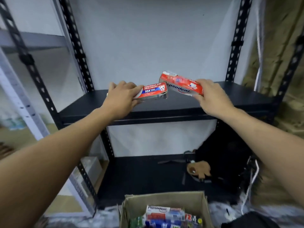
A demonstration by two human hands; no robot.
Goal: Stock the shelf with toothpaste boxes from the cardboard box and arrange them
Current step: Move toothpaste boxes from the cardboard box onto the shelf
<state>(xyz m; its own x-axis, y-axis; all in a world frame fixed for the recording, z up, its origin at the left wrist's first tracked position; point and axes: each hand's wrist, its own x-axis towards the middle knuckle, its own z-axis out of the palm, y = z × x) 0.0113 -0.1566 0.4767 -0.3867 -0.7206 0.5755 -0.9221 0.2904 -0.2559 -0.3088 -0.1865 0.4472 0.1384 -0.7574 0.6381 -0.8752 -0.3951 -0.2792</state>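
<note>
My left hand [122,96] grips a red toothpaste box [153,92] by its left end, holding it just above the black shelf board [181,102]. My right hand [212,94] grips a second red and white toothpaste box [178,84] by its right end, tilted with its far end raised. The two boxes nearly meet end to end over the middle of the shelf. Below, at the bottom of the view, an open cardboard box [164,199] holds several more toothpaste boxes [164,214].
The black metal rack has perforated uprights on the left [77,46] and right [236,40]. A black bag [225,162] and a tan item [199,170] lie on the lower shelf. A second rack stands at the left, a white cable hangs at the right.
</note>
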